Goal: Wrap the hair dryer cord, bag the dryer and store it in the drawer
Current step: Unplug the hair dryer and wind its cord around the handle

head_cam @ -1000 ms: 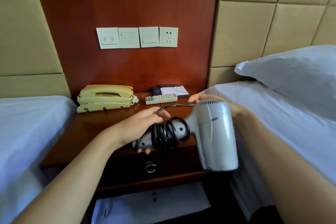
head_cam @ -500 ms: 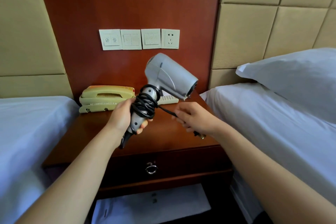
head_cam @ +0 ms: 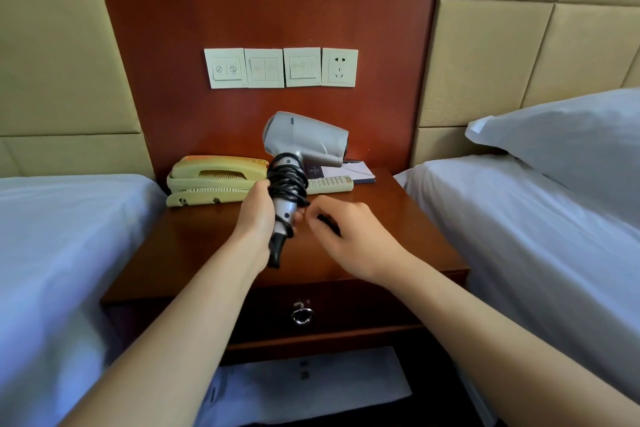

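A silver hair dryer (head_cam: 304, 139) stands upright above the wooden nightstand (head_cam: 398, 218), nozzle pointing right. Its black cord (head_cam: 287, 180) is coiled in several loops around the handle. My left hand (head_cam: 258, 215) grips the handle just below the coil. My right hand (head_cam: 349, 236) is close beside the handle on the right, fingers closed on the black plug end of the cord (head_cam: 329, 222). The drawer (head_cam: 363, 308) in the nightstand front is shut, with a metal ring pull (head_cam: 302, 314). No bag can be picked out for certain.
A yellowed telephone (head_cam: 214, 180), a remote control (head_cam: 329, 182) and a notepad (head_cam: 349, 172) sit at the back of the nightstand. Wall switches and a socket (head_cam: 339, 66) are above. White beds flank both sides, with a pillow (head_cam: 571, 142) at right. White paper (head_cam: 311, 388) lies on the lower shelf.
The dryer swung from lying sideways near me to upright over the nightstand. More cord has gone around the handle, and my right hand has drawn in close to it with the plug end.
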Demonstrator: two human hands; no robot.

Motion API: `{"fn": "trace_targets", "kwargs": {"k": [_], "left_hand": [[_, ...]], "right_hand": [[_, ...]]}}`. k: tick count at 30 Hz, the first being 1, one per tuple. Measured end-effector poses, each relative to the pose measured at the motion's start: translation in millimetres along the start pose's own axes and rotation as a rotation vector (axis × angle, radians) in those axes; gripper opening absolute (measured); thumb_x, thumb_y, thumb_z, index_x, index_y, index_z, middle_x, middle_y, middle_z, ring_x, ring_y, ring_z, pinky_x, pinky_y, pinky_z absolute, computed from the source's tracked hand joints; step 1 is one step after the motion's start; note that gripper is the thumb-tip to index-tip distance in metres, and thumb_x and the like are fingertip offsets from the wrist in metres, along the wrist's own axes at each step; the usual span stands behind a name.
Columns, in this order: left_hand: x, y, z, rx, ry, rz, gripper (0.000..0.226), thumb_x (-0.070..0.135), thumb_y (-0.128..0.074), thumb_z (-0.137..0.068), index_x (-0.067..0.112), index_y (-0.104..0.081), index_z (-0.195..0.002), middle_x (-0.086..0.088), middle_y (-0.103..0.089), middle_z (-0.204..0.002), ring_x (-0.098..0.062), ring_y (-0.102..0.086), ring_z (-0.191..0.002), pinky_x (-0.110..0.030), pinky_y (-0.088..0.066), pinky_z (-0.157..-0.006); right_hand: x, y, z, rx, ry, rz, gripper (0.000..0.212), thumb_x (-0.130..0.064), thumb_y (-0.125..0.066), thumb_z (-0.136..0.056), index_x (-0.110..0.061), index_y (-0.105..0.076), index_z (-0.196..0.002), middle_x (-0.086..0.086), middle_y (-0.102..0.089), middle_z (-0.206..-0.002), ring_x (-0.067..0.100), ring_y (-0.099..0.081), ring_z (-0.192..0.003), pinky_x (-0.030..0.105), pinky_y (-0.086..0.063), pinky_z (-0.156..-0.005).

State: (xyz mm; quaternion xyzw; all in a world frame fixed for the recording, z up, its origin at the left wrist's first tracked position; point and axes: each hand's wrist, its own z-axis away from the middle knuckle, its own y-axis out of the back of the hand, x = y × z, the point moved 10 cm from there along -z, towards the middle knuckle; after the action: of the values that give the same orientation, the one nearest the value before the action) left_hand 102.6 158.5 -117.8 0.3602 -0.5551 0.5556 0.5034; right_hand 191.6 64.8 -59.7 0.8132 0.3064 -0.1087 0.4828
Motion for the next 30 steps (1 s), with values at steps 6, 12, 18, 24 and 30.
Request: {"fn": "trace_targets", "kwargs": {"k": [6,12,18,24,30], "left_hand": [[2.2,-2.5,-3.8,0.012,-0.054,-0.101,0.04,0.032,-0.028,-0.101,0.005,-0.046,-0.125,-0.008,-0.054,-0.072,-0.016,-0.051,-0.047,-0.021,-0.043,-0.041],[-6.4,6.1,-17.6,0.037,-0.091,-0.219,0.04,0.041,-0.029,-0.099,0.012,-0.045,-0.12,-0.017,-0.064,-0.102,-0.027,-0.061,-0.077,-0.031,-0.052,-0.068],[-15.8,6.0,-20.5,0.037,-0.193,-0.517,0.039,0.044,-0.04,-0.096,0.011,-0.046,-0.117,-0.004,-0.058,-0.103,-0.017,-0.056,-0.086,-0.029,-0.042,-0.07],[-28.9,-3.2,-24.3,0.015,-0.212,-0.658,0.035,0.044,-0.043,-0.095,0.015,-0.045,-0.115,-0.005,-0.056,-0.104,-0.023,-0.055,-0.092,-0.031,-0.041,-0.078],[-59.1,-10.9,-23.1,-0.272,-0.029,-0.548,0.036,0.022,-0.046,-0.098,0.018,-0.042,-0.133,-0.009,-0.057,-0.125,-0.024,-0.058,-0.109,-0.036,-0.049,-0.087]], "right_hand": [[22.0,-9.0,-1.6,-0.153,-0.173,-0.505,0.049,-0.052,-0.028,-0.09,-0.021,-0.066,-0.09,0.012,-0.071,-0.096,0.02,-0.066,-0.083,0.036,-0.05,-0.084],[30.7,-19.3,-0.4,-0.09,-0.104,-0.509,0.044,-0.041,-0.031,-0.094,-0.007,-0.059,-0.096,0.006,-0.067,-0.086,0.017,-0.063,-0.076,0.037,-0.05,-0.076],[63.5,-23.9,-5.6,0.012,-0.22,-0.248,0.047,-0.037,-0.036,-0.099,-0.012,-0.047,-0.061,-0.005,-0.045,-0.059,0.008,-0.039,-0.056,0.028,-0.032,-0.059],[84.1,-37.8,-4.4,0.046,-0.353,-0.279,0.051,-0.042,-0.048,-0.093,-0.018,-0.034,-0.051,-0.009,-0.028,-0.044,0.007,-0.025,-0.044,0.019,-0.019,-0.045],[108.7,-56.2,12.3,-0.031,-0.519,-0.325,0.053,-0.055,-0.051,-0.086,-0.009,-0.06,-0.062,-0.001,-0.044,-0.055,0.011,-0.042,-0.054,0.029,-0.036,-0.058]]}}
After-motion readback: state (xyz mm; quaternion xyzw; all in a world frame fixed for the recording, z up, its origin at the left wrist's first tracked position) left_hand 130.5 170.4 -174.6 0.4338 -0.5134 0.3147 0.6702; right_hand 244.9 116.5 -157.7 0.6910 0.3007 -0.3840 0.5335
